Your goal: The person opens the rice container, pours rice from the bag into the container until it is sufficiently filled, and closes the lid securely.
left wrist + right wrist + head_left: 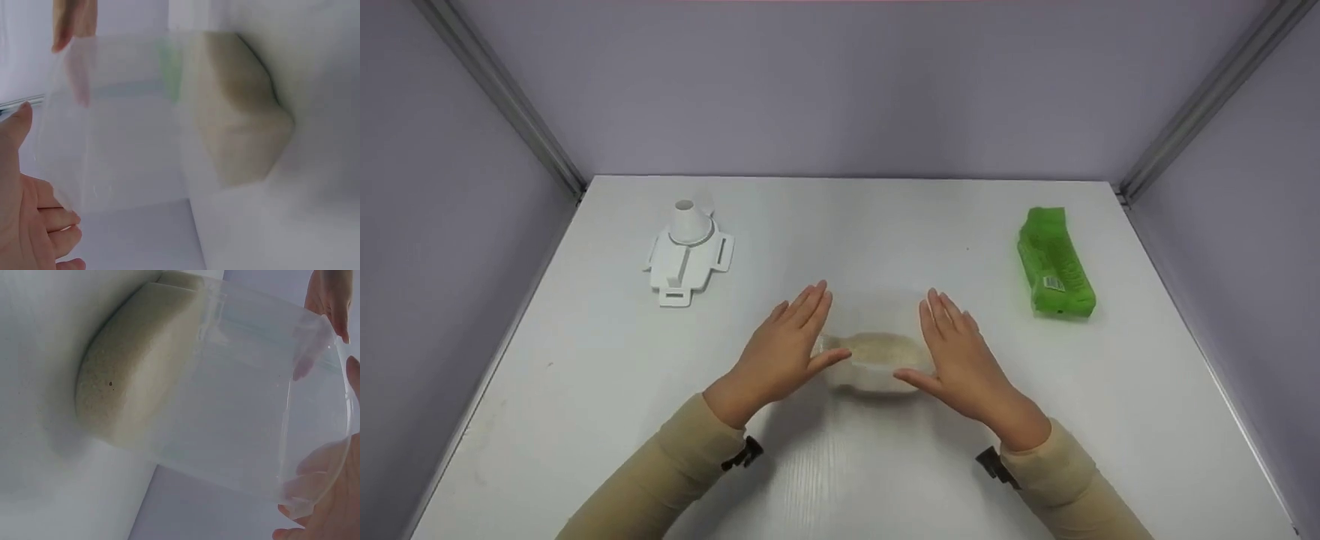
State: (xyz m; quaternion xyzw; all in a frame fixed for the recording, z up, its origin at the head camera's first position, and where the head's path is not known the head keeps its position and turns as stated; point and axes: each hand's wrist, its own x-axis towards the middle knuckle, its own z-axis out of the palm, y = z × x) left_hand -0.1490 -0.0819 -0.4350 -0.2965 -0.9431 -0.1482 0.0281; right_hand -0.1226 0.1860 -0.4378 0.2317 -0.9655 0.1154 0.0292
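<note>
So both hands are flanking a clear plastic tub with pale grainy stuff in the bottom (pixel 876 365), which sits near the middle of the white table (pixel 840 465), a bit toward the near edge.

Going left to right: the left hand (pixel 784 352) has its fingers straight and together, pointing toward the far side, palm turned in at the tub's left wall. The thumb reaches across to the tub's near-left corner and looks like it's touching it. Nothing is curled around the tub. The left wrist view is blurry, but you can see the fingertips (pixel 59 225) right next to the clear wall.

The right hand (pixel 960 360) mirrors that: fingers flat and stretched out, palm facing the tub's right wall, thumb at the near-right corner. In the right wrist view the fingers (pixel 332 298) sit at the rim and show through the plastic. Whether the palms actually press the walls, I can't tell. Both arms are in beige sleeves (pixel 675 465).

Rest of the scene: a white plastic funnel-shaped piece on a flat bracket (pixel 688 251) sits far left, and a bright green plastic packet (pixel 1054 262) lies far right, both well apart from the hands. Lavender-grey walls (pixel 840 82) with metal corner rails (pixel 502 97) box the table in.
</note>
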